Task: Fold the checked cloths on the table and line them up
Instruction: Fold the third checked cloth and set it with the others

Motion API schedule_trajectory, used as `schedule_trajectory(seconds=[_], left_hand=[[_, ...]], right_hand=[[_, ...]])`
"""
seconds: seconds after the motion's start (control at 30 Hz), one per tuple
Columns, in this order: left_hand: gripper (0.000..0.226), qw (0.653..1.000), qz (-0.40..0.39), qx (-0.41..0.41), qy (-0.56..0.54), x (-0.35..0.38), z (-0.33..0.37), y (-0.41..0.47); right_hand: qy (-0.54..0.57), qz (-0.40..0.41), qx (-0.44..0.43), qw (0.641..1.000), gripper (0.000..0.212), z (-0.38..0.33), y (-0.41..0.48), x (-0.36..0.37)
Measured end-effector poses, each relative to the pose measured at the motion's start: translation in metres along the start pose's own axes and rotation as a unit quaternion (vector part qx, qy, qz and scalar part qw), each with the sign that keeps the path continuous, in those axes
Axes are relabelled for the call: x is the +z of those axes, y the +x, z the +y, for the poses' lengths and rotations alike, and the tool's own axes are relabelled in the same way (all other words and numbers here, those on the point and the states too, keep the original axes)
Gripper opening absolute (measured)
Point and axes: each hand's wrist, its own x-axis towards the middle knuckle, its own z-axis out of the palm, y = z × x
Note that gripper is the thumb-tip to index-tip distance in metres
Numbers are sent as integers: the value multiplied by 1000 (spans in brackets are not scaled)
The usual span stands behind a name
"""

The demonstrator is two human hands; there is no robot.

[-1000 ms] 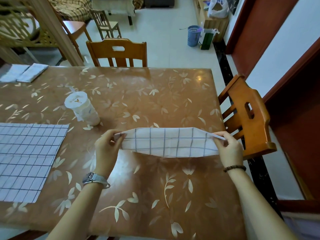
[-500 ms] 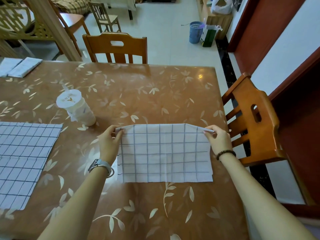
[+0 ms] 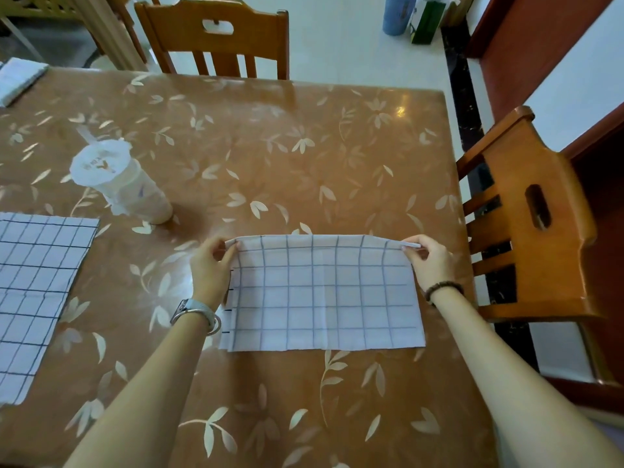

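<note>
A white checked cloth (image 3: 324, 295), folded into a wide rectangle, lies flat on the brown leaf-patterned table (image 3: 304, 146) in front of me. My left hand (image 3: 211, 265) pinches its far left corner. My right hand (image 3: 429, 260) pinches its far right corner. Both corners sit slightly raised off the table. A second checked cloth (image 3: 30, 292) lies spread out at the left edge of the view. Folded cloths (image 3: 18, 77) rest at the far left corner of the table.
A white plastic cup (image 3: 118, 180) with a lid stands left of the cloth I hold. One wooden chair (image 3: 216, 38) stands at the far side, another chair (image 3: 530, 224) at the right side. A blue bin (image 3: 395, 15) stands on the floor beyond.
The cloth hung stretched in the air between my hands one second ago. It has come down and now lies flat on the table, with my hands still pinching its far corners.
</note>
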Motion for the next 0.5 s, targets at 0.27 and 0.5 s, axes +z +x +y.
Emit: schedule_trajectory(seconds=[0.27, 0.5], left_hand=[[13, 1000, -6, -3, -5, 2, -1, 0], [21, 999, -32, -37, -10, 10, -4, -7]], right_hand=[[13, 59, 6, 998, 26, -16, -7, 11], [-94, -136, -197, 966, 32, -38, -55, 59]])
